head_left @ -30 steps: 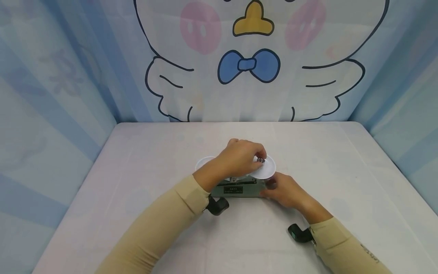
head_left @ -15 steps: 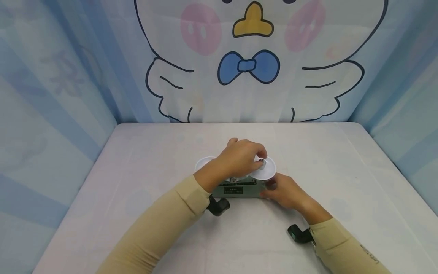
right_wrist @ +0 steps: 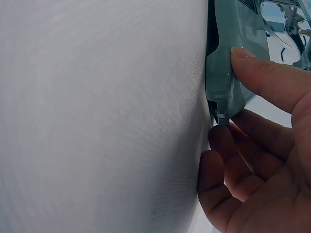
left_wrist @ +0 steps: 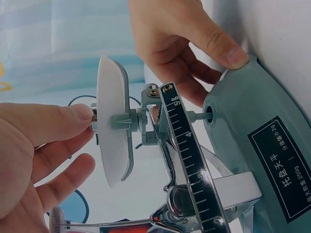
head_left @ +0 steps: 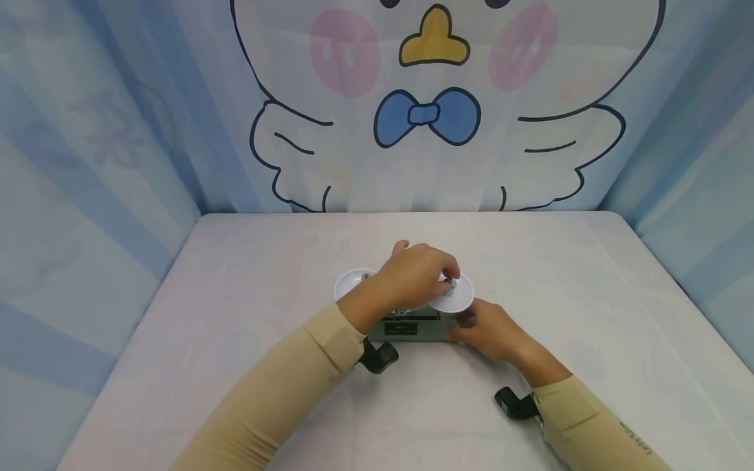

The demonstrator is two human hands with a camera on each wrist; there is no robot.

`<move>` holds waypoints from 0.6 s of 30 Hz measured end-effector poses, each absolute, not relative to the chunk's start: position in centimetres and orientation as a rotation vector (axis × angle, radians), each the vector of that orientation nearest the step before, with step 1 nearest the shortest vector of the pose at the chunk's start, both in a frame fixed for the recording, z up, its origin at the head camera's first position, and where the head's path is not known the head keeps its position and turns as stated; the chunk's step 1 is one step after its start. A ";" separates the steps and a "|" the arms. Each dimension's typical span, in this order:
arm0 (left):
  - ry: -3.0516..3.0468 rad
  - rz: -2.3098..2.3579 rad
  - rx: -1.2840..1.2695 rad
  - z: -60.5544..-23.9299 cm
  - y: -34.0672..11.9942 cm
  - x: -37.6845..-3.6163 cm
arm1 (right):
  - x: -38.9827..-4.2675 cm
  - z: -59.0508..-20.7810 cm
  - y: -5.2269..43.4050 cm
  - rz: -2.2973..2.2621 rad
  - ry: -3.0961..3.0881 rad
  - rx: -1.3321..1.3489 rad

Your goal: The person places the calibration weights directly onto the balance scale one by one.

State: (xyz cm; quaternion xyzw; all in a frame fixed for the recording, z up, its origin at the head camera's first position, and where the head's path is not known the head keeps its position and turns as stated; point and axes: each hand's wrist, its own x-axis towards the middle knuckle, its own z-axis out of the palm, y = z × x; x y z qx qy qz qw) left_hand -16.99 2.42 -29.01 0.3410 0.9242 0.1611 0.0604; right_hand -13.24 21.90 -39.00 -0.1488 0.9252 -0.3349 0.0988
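A grey-green tray balance [head_left: 412, 332] with two white pans stands mid-table. My left hand [head_left: 412, 275] reaches across it to the right pan [head_left: 462, 297]. Thumb and fingertip pinch a small metal weight [left_wrist: 94, 118] right at that pan's surface, most of it hidden by the fingers. In the left wrist view, the graduated beam [left_wrist: 189, 150] runs past the pan's support. My right hand [head_left: 489, 330] grips the right end of the base, thumb [right_wrist: 248, 60] on the front face and fingers round the end. Another small metal object [head_left: 366, 277] sits on the left pan [head_left: 347, 281], partly behind my left forearm.
A pale cloth covers the table [head_left: 265, 261]. Printed curtains [head_left: 353, 157] hang at the back and both sides. Black wrist cameras [head_left: 379, 356] stick out from both cuffs, the left one close in front of the balance.
My left hand has lowered slightly, with the pinched weight now down at the right pan. The metal object on the left pan shows more clearly. My right hand keeps its grip.
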 end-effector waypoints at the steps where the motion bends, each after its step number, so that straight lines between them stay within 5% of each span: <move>1: 2.797 0.490 1.031 -29.0 2.4 -17.0 | -13.2 -39.0 21.9 -0.987 2.738 -0.441; 18: 2.804 0.479 0.996 -29.1 2.4 -17.0 | -13.3 -39.1 21.9 -0.979 2.734 -0.437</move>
